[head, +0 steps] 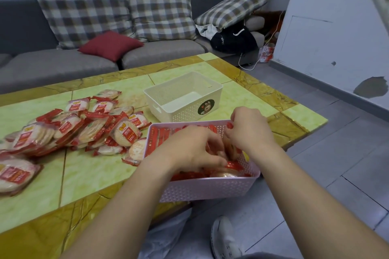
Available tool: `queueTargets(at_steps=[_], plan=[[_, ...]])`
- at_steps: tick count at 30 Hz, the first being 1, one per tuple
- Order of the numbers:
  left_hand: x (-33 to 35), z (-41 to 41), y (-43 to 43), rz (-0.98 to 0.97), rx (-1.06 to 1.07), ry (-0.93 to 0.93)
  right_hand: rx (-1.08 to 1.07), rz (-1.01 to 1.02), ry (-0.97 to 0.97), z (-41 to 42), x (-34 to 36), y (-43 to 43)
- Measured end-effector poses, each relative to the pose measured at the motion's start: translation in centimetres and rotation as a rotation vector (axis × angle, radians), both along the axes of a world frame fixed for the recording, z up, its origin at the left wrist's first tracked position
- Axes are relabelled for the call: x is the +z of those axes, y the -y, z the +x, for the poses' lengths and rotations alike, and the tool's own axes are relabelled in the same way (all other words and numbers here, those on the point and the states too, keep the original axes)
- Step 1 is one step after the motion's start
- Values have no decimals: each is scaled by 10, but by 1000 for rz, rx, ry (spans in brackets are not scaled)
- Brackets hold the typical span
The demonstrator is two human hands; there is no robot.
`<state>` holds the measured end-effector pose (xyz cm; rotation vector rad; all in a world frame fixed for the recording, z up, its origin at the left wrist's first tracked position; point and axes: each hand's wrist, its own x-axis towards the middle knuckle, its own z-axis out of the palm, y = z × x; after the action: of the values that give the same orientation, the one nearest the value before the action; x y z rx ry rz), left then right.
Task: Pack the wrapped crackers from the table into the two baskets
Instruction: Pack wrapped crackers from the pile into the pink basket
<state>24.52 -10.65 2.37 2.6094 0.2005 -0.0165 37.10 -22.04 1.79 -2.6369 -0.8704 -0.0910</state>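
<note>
1. Here, the wrapped crackers (84, 130) are pale round discs in clear film with red ends and labels. A loose heap covers the desk's (94, 174) left half, and more are packed in the pink basket (210, 189) at the near edge.
2. The left grip (193, 149) and right grip (248, 130) reach into that basket, fingers curled round packets and hiding its middle.
3. The white basket (185, 113) stands just behind it. A grey sofa (164, 50) with checked cushions (84, 6) lies beyond.
</note>
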Motion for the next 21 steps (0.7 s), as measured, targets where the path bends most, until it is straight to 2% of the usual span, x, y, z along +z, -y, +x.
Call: queueTargets(at_steps=[3, 6, 9, 11, 13, 15, 17, 19, 21], plan=[[-8, -3, 2, 86, -47, -83, 49, 36, -83, 1, -8, -8], [-7, -7, -3, 102, 22, -27, 104, 96, -254, 8, -5, -5], [3, -17, -18, -115, 171, 143, 86, 375, -357, 12, 11, 13], [10, -24, -25, -259, 249, 226, 163, 540, -500, 5, 24, 22], [13, -29, -26, -325, 298, 274, 325, 523, -659, -10, 29, 22], [15, -34, -24, -328, 352, 311, 460, 355, -573, -21, 22, 13], [16, -41, -25, -332, 407, 372, 529, 299, -438, -29, 14, 1], [18, -52, -29, -368, 426, 382, 541, 387, -454, -34, 11, -9], [18, -67, -33, -378, 400, 334, 530, 526, -571, -42, 10, -18]])
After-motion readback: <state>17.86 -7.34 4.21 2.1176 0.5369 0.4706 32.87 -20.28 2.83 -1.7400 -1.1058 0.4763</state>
